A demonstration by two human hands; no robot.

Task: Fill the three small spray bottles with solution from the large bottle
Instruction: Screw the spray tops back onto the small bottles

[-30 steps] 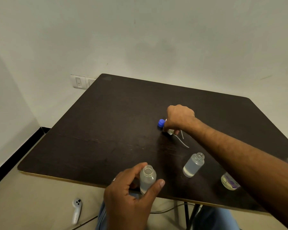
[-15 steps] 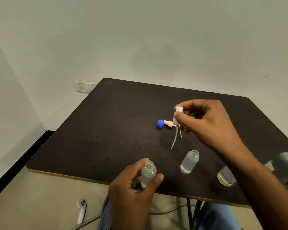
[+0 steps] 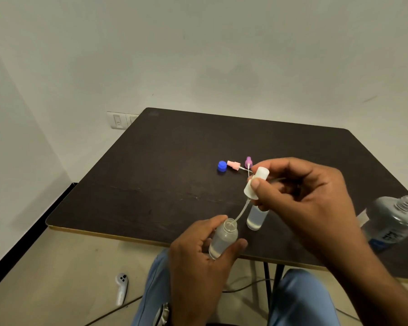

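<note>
Clear liquid sits in the small bottle (image 3: 222, 241) gripped by the left hand (image 3: 198, 267) at the table's (image 3: 174, 147) near edge, neck open. Just behind, a second small bottle (image 3: 256, 218) stands holding liquid. The right hand (image 3: 302, 198) pinches a white spray top (image 3: 256, 183) — its thin tube (image 3: 242, 214) now dips into the held bottle's mouth, having come down from mid-table. Farther back lie pink (image 3: 233, 164) and purple (image 3: 248, 162) spray tops and a blue cap (image 3: 222, 166); the large bottle (image 3: 393, 220) stands uncapped at right.

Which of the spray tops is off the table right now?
The white spray top, pinched in the right hand; the pink one and purple one lie on the table.
</note>
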